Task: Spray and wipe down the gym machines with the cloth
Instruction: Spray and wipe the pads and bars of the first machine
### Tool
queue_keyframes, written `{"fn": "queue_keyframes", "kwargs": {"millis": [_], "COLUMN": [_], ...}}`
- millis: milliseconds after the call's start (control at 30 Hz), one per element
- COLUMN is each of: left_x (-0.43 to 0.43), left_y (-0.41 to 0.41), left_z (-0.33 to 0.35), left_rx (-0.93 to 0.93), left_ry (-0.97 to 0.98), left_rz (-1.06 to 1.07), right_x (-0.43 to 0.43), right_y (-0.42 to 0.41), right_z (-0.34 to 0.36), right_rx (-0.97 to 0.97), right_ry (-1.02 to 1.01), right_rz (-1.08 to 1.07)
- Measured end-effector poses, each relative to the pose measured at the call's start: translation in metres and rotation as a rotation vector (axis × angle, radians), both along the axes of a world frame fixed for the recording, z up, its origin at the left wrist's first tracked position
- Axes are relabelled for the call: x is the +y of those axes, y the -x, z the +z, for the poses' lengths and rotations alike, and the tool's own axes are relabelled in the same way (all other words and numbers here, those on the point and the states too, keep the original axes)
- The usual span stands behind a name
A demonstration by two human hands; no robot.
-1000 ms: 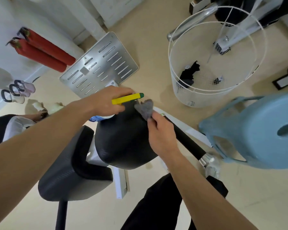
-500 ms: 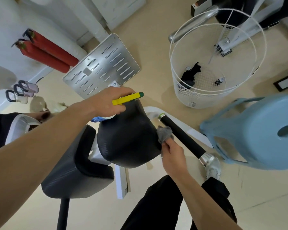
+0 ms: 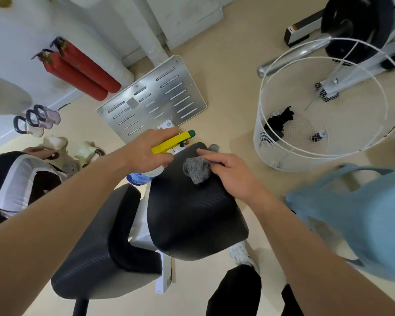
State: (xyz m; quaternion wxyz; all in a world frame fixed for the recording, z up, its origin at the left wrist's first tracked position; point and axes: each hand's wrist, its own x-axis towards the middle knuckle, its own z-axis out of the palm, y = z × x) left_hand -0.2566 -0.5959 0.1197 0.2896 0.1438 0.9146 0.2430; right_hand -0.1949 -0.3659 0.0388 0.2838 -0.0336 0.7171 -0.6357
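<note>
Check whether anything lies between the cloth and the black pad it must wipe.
Nothing visible: the right hand presses the cloth directly onto the black pad. The spray bottle, held by the left hand, is beside the pad's far left corner.

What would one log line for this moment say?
left hand: holds spray bottle | right hand: presses grey cloth on black pad | phase: wiping

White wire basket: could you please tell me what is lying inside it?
Inside the white wire basket lie a crumpled black cloth and a small dark object, too small to identify. Its near wall's dense mesh hides the closest strip of floor.
</note>
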Motion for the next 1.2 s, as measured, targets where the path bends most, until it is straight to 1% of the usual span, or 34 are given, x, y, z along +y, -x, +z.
{"fn": "queue_keyframes", "kwargs": {"millis": [167,267,367,467,567,633,833,867,967,1100,1200], "left_x": [-0.025,-0.042,-0.053,-0.059,-0.060,-0.061,-0.053,-0.051,-0.041,-0.025,-0.013], "left_y": [0.006,0.001,-0.005,-0.008,-0.011,-0.013,-0.024,-0.026,-0.031,-0.036,-0.040], "left_z": [-0.022,-0.038,-0.048,-0.050,-0.050,-0.049,-0.032,-0.028,-0.015,0.015,0.042], "left_rx": [0.042,0.073,0.076,0.121,0.145,0.150,0.199,0.200,0.170,0.142,0.130], "left_ry": [-0.021,-0.038,-0.075,-0.115,-0.146,-0.149,-0.192,-0.186,-0.150,-0.125,-0.124], "left_rz": [0.014,0.037,0.071,0.117,0.095,0.094,0.114,0.130,0.129,0.141,0.180], "right_x": [-0.031,-0.046,-0.057,-0.066,-0.064,-0.055,-0.024,-0.020,-0.006,0.011,0.022], "right_y": [0.064,0.094,0.118,0.124,0.114,0.103,0.050,0.038,0.002,-0.041,-0.069], "right_z": [-0.043,-0.067,-0.086,-0.096,-0.090,-0.082,-0.037,-0.029,-0.004,0.017,0.028], "right_rx": [-0.016,-0.006,-0.135,-0.323,-0.442,-0.416,-0.247,-0.239,-0.263,-0.143,-0.116], "right_ry": [-0.051,-0.111,-0.099,-0.014,0.077,0.086,0.008,0.000,0.061,-0.053,-0.153], "right_rz": [0.168,0.211,0.184,0.140,-0.018,-0.058,-0.188,-0.200,-0.237,-0.251,-0.236]}}
